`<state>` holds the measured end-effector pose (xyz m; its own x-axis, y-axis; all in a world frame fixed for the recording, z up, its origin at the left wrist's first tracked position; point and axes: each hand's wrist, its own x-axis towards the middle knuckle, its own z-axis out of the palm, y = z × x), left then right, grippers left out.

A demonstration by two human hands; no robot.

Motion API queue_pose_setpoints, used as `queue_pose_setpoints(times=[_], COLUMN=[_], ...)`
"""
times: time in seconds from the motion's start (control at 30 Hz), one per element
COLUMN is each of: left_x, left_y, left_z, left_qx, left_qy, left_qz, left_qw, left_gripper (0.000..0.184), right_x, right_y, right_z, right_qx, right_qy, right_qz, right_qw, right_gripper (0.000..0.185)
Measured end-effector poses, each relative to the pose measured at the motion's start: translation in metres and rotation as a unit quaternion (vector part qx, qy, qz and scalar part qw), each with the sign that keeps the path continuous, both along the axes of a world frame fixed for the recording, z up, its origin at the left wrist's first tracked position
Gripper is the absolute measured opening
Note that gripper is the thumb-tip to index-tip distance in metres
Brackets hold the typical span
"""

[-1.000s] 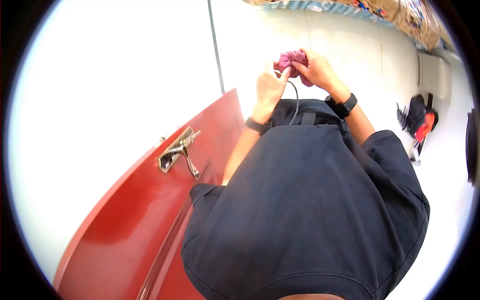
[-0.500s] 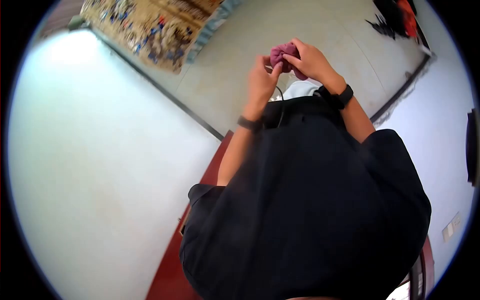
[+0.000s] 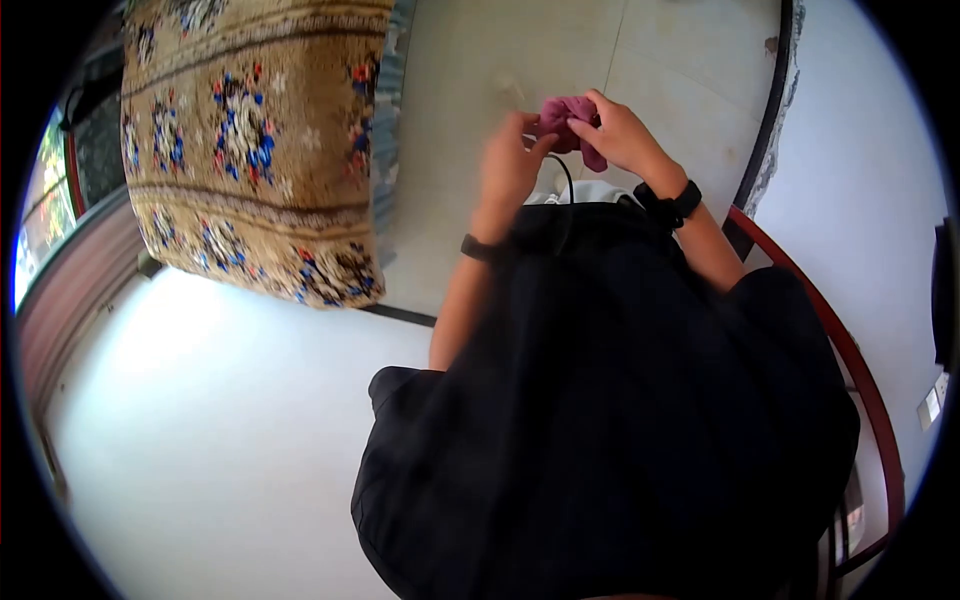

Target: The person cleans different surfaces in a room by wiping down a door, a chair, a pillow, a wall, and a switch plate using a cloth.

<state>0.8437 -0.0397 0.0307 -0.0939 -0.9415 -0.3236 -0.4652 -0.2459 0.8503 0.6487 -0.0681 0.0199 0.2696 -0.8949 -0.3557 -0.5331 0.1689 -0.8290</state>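
Observation:
A bunched mauve cloth [image 3: 570, 120] is held up in front of my body, with a loose end hanging down on its right side. My right hand [image 3: 622, 135] grips it from the right, thumb pressed on the front and fingers behind. At the cloth's left edge is my left hand [image 3: 510, 165], smeared by motion; its thumb and fingertips reach the cloth there, and part of the fingers is hidden. A thin black cord [image 3: 570, 180] runs down below the cloth.
On the left stands a bed or couch with a patterned brown blanket [image 3: 245, 130] and a pale blue skirt [image 3: 390, 110]. Tiled floor [image 3: 450, 230] lies ahead. White walls [image 3: 230, 420] rise on both sides. A dark red curved frame [image 3: 845, 340] is at the right.
My view has turned left, so the blanket fills more of the left side and the dark and red items at top right are gone. Both hands remain at the cloth; its hanging end reaches lower.

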Motion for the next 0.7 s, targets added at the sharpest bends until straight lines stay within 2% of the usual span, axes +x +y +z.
queue_pose_setpoints(times=[0.1, 0.2, 0.23, 0.33, 0.37, 0.47, 0.5, 0.6, 0.63, 0.7], left_x=[-0.009, -0.028, -0.037, -0.067, -0.076, -0.113, -0.123, -0.152, -0.157, -0.175], left_y=[-0.094, -0.192, -0.225, -0.324, -0.358, -0.458, -0.493, -0.611, -0.637, -0.697], left_z=[-0.002, 0.008, 0.01, 0.004, -0.003, -0.006, -0.011, -0.035, -0.052, -0.105], left_qx=[0.007, 0.004, 0.002, -0.011, -0.045, -0.174, -0.142, -0.058, -0.028, 0.008], left_qy=[-0.043, -0.075, -0.084, -0.042, -0.022, -0.077, -0.067, -0.036, -0.024, 0.012], left_qz=[-0.04, -0.111, -0.132, -0.166, -0.186, -0.197, -0.215, -0.239, -0.232, -0.192], left_qw=[0.998, 0.991, 0.988, 0.985, 0.981, 0.962, 0.964, 0.969, 0.972, 0.981], left_gripper=[0.029, 0.031, 0.031, 0.034, 0.037, 0.037, 0.037, 0.038, 0.038, 0.04], right_x=[-0.008, -0.016, -0.022, -0.058, -0.068, -0.098, -0.108, -0.135, -0.144, -0.152], right_y=[-0.076, -0.151, -0.177, -0.272, -0.303, -0.393, -0.425, -0.531, -0.567, -0.629], right_z=[0.003, 0.02, 0.016, 0.029, 0.03, 0.017, 0.008, -0.027, -0.043, -0.094], right_qx=[0.051, 0.101, 0.055, 0.082, 0.063, 0.034, 0.005, 0.082, 0.057, 0.064], right_qy=[0.016, -0.045, -0.021, 0.005, 0.01, -0.03, -0.055, -0.112, -0.088, -0.32], right_qz=[-0.018, -0.08, -0.111, -0.132, -0.15, -0.198, -0.211, -0.243, -0.214, -0.233], right_qw=[0.998, 0.991, 0.992, 0.988, 0.987, 0.979, 0.976, 0.96, 0.971, 0.916], right_gripper=[0.039, 0.04, 0.038, 0.033, 0.03, 0.033, 0.03, 0.028, 0.027, 0.034])
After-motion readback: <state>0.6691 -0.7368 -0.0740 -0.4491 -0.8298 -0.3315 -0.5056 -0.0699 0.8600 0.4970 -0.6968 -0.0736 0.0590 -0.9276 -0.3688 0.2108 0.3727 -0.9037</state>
